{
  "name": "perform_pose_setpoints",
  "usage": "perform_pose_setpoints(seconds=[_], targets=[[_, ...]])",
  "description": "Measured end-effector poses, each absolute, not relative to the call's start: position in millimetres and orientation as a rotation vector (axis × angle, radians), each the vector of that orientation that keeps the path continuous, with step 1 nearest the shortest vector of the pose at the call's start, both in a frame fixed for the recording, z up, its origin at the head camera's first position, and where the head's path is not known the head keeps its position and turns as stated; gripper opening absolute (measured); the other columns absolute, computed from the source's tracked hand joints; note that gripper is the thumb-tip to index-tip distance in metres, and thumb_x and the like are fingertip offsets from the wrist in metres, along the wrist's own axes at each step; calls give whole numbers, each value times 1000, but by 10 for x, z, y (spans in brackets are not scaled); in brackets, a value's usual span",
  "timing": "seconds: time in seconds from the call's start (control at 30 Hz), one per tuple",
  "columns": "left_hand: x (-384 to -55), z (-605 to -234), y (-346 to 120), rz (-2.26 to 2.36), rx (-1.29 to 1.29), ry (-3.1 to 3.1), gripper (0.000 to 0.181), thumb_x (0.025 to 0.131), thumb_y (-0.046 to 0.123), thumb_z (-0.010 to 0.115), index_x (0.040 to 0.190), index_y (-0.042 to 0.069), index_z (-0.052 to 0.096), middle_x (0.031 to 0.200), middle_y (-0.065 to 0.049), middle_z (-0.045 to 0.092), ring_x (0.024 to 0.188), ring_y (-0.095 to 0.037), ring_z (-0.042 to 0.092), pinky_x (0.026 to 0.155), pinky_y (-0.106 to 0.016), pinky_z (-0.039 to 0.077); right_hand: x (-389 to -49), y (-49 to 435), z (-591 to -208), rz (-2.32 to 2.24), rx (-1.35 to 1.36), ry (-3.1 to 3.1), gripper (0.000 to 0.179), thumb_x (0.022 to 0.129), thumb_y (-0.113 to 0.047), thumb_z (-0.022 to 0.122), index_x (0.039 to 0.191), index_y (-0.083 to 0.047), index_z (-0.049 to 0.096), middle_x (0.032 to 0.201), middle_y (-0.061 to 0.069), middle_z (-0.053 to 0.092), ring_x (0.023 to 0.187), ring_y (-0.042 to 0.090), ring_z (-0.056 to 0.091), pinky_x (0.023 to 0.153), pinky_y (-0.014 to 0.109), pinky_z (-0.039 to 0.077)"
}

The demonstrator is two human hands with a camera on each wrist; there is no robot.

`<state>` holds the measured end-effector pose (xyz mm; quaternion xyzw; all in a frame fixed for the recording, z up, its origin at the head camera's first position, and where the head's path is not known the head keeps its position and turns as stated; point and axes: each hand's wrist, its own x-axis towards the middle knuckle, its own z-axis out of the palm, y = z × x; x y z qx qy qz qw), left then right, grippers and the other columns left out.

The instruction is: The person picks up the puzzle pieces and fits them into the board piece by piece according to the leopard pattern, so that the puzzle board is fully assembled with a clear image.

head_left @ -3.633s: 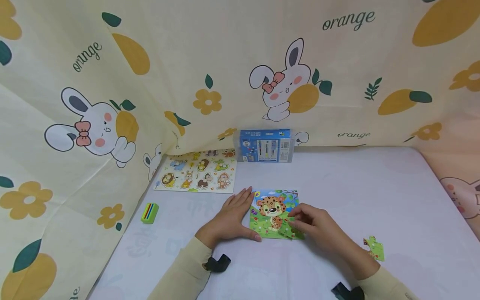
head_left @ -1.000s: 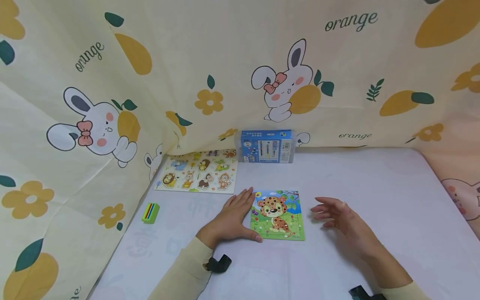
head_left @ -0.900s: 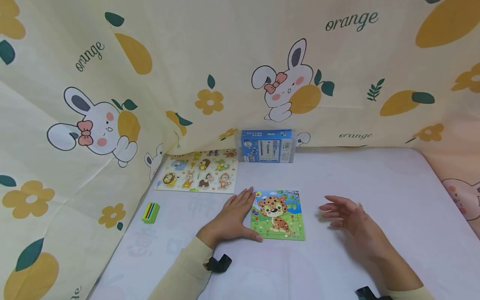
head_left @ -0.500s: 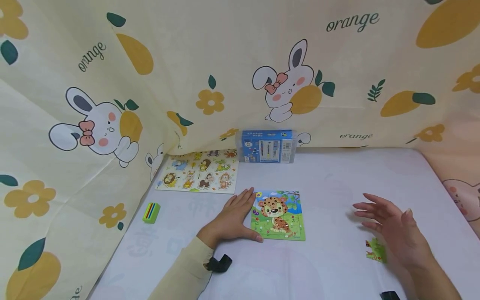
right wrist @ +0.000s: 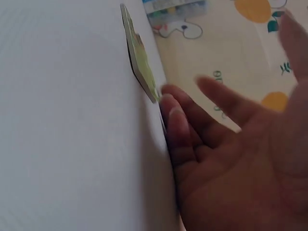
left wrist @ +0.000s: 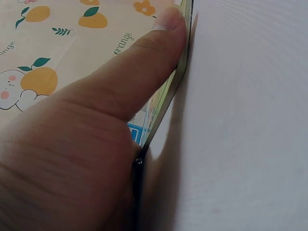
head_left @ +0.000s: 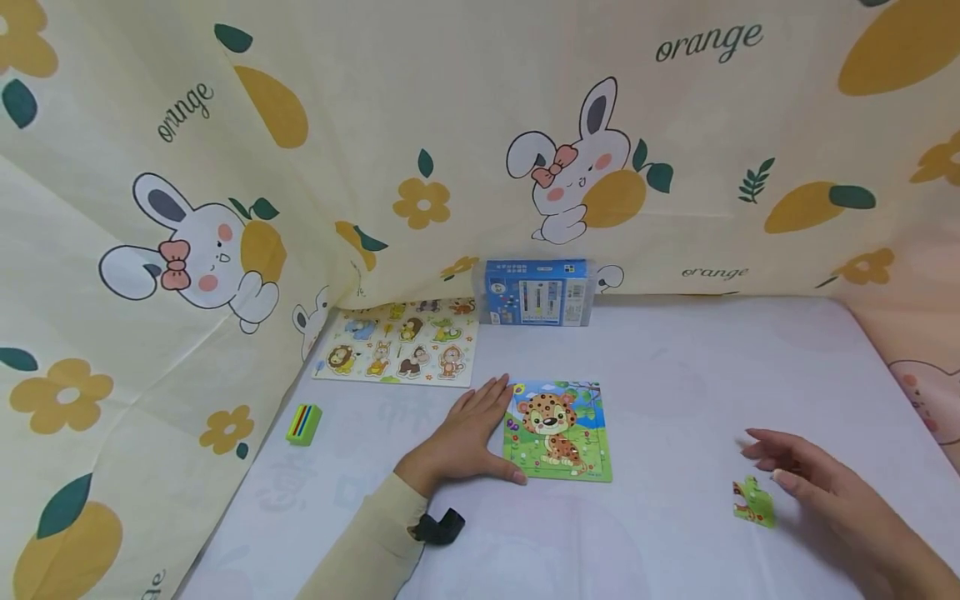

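A square jigsaw puzzle [head_left: 558,433] with a cartoon leopard on grass lies flat in the middle of the table. My left hand [head_left: 465,446] rests along its left side, fingers spread and straight; in the left wrist view the thumb [left wrist: 144,62] lies against the board's edge. To the right, a loose green puzzle piece [head_left: 753,502] lies on the table. My right hand [head_left: 825,492] is just beside that piece, holding nothing, with loosely bent fingers. In the right wrist view the fingertips come close to the near corner of the puzzle piece [right wrist: 139,60].
A white board with animal pictures [head_left: 393,367] lies at the back left. Next to it a blue box [head_left: 534,293] in clear packaging stands against the printed curtain [head_left: 450,125]. A small green block with coloured stripes [head_left: 303,425] sits at the left edge.
The right hand has let go of a green piece, now lying in the puzzle's lower right, and moved right to the loose piece. The left hand has stayed in place.
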<state>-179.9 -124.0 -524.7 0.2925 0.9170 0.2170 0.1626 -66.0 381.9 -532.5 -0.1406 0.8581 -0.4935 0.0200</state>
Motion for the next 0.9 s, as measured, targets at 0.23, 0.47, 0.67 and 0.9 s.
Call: perform_pose_setpoints(seconds=[0.23, 0.47, 0.67, 0.9], targets=[[-1787, -5245, -1238, 623, 836, 2621, 143, 74, 81, 85, 176, 11, 12, 182, 2, -2, 165, -14, -8, 131, -45, -2, -586, 3723, -5319, -1250, -479, 2780, 55, 85, -4, 92, 136, -8, 70, 141, -19, 49, 129, -20, 34, 98, 1, 27], [-1788, -5240, -1242, 632, 844, 2622, 143, 74, 80, 85, 176, 10, 12, 182, 0, -1, 164, -13, -8, 132, -46, -1, -576, 3644, -5334, -1262, -571, 2827, 46, 76, 2, 95, 110, -20, 74, 136, -16, 49, 127, -15, 32, 98, 3, 23], [-1788, -5246, -1240, 628, 847, 2623, 143, 75, 80, 85, 176, 11, 12, 182, 0, -1, 164, -13, -8, 132, -46, -1, -572, 3543, -5218, -1229, -375, 2771, 33, 88, -5, 90, 115, -17, 74, 116, -8, 67, 104, -1, 56, 84, 7, 41], [-1783, -5232, -1234, 628, 845, 2620, 142, 75, 79, 86, 176, 10, 12, 182, 0, -1, 164, -13, -8, 131, -45, -2, -610, 3383, -5155, -1262, -195, 2778, 32, 96, -7, 84, 126, -7, 71, 91, -2, 60, 81, 10, 53, 63, 22, 43]])
